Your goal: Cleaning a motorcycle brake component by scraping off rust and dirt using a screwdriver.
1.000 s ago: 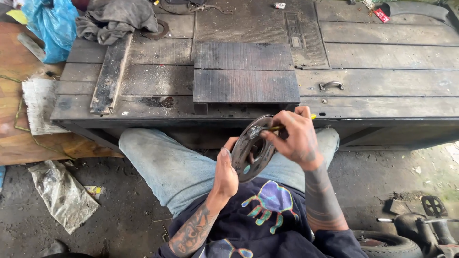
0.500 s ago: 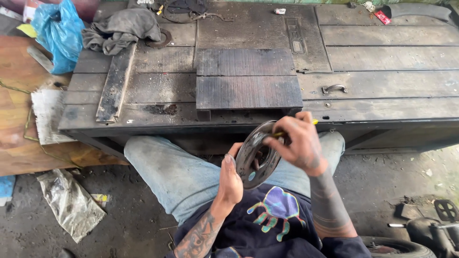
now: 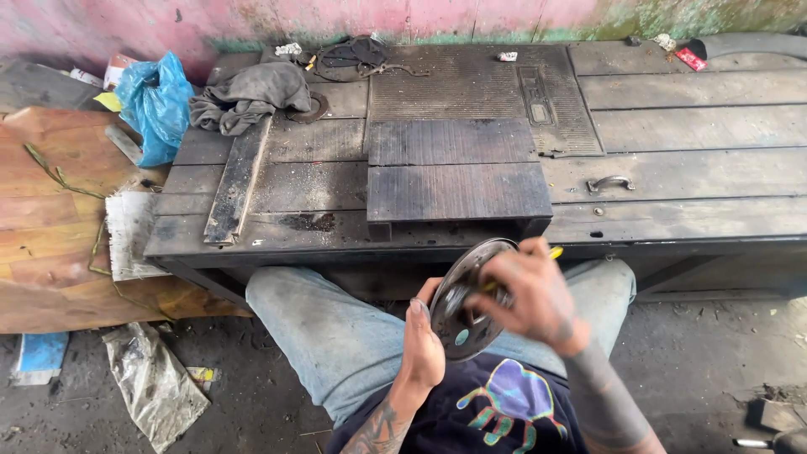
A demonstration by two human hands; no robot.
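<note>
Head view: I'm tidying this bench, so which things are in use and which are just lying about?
In use: round metal disc, left hand gripping its lower edge, right hand with a yellow-tipped tool.

Lying about: grey rag, blue plastic bag, wooden plank, metal handle.

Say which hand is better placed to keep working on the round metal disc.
Right hand: it lies across the round grey metal disc with a yellow-tipped tool; the left hand only steadies its lower edge.

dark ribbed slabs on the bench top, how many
2: one dark ribbed slab lies mid-bench, the other right in front of it at the near edge, just above the hands. The grey rag could hide more.
</note>
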